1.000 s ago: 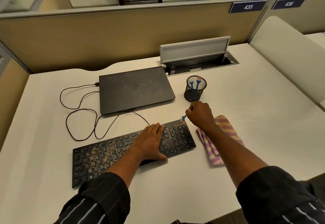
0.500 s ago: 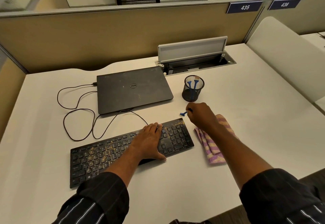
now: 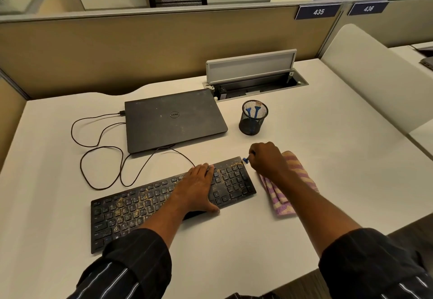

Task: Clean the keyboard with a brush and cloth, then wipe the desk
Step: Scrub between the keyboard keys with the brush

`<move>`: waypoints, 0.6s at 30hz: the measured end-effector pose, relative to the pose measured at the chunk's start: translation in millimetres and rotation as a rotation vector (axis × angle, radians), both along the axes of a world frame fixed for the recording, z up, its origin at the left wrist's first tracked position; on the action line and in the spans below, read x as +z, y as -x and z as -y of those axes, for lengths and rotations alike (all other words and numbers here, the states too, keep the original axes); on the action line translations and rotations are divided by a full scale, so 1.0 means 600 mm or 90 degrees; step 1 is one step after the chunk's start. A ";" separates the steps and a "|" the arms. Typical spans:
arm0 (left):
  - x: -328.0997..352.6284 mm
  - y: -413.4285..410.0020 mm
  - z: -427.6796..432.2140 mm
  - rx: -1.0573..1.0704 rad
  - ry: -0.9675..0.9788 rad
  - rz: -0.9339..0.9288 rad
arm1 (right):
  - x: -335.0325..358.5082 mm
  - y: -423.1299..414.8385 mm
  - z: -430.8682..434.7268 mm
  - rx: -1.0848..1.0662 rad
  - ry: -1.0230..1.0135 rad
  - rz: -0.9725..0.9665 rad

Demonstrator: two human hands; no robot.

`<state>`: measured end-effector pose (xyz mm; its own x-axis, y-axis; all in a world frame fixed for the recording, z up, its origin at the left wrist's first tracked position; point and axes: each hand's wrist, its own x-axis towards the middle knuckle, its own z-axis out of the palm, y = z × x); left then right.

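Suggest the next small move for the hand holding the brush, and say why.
Probably draw the small blue brush across the top-right keys of the flat black keyboard. The right hand pinches the brush at the keyboard's far right corner, the left hand lies flat on the keys, steadying them, and yellowish crumbs lie scattered from that corner to the left end.

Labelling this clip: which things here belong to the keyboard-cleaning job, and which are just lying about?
Job: crumb-strewn keyboard, blue brush in right hand, left hand flat on keyboard, striped cloth, desk.
Lying about: closed laptop, cables, mesh cup with spare brushes, open cable box.
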<state>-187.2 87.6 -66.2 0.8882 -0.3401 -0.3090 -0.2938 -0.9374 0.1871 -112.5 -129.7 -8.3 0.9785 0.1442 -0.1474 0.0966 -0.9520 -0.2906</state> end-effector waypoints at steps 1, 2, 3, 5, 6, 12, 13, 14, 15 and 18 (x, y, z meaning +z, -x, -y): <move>0.000 0.000 0.000 0.000 -0.001 0.000 | -0.003 0.005 -0.003 -0.003 -0.003 -0.005; 0.000 0.001 0.000 0.000 -0.001 0.000 | -0.004 0.009 -0.006 -0.009 -0.011 -0.001; 0.000 0.001 0.000 0.000 0.000 0.000 | -0.004 0.013 -0.009 -0.018 -0.018 0.010; 0.000 0.002 -0.001 -0.001 0.002 -0.001 | -0.003 0.017 -0.013 -0.033 -0.029 0.029; -0.001 0.002 -0.001 -0.001 0.002 0.000 | -0.001 0.017 -0.015 -0.039 -0.035 0.032; 0.001 0.001 0.000 0.000 0.006 0.004 | 0.015 0.007 -0.020 -0.084 -0.067 0.056; 0.001 0.001 0.000 0.000 0.006 0.004 | 0.015 0.006 -0.020 -0.089 -0.057 0.060; 0.001 0.001 0.000 0.001 0.006 0.002 | 0.014 0.006 -0.021 -0.091 -0.046 0.056; 0.000 0.001 -0.001 0.002 0.006 0.002 | 0.013 0.007 -0.023 -0.089 -0.035 0.044; 0.001 0.002 -0.001 0.002 0.007 0.004 | 0.007 0.011 -0.033 -0.054 -0.036 0.012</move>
